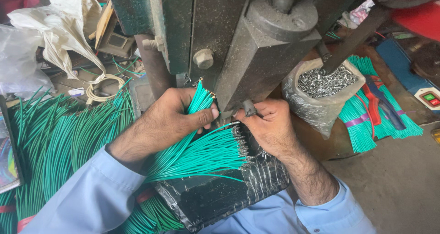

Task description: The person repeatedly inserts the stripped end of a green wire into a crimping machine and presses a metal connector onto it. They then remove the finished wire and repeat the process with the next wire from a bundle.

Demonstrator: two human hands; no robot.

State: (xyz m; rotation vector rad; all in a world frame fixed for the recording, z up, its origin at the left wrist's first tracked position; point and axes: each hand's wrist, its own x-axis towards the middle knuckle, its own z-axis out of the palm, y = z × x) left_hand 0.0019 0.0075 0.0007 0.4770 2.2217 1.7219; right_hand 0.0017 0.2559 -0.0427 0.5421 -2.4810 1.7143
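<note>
My left hand grips a bunch of green wires that stick up toward the dark metal press. More green wires with metal tips fan out below it across a black foil-wrapped block. My right hand is pinched at the foot of the press head, its fingertips closed on something small that I cannot make out, next to the wire tips.
A clear bag of small metal terminals stands right of the press. Tied green wire bundles and red-handled pliers lie at the right. A large heap of green wires fills the left, with plastic bags behind.
</note>
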